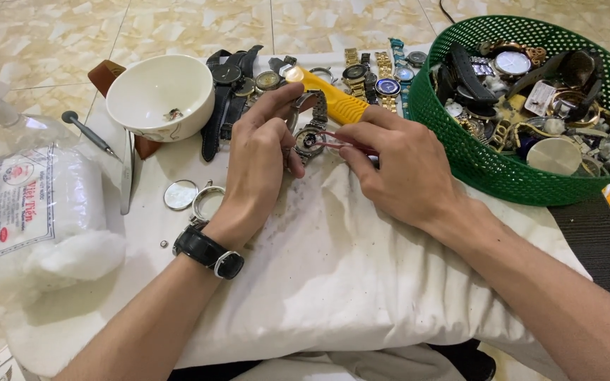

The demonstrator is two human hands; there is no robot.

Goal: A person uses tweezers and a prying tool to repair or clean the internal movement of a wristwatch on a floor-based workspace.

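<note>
Hands: left [262, 152] grips silver opened watch [310, 139], right [390, 166] pinches red tweezers [340, 143].

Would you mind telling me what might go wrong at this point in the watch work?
The right hand holds red tweezers inside the open watch that the left hand steadies; a slip might scratch it. A tiny loose part on the white cloth could roll away.

Bowl [160, 95] left, basket [488, 169] right of watches [305, 77]
</note>
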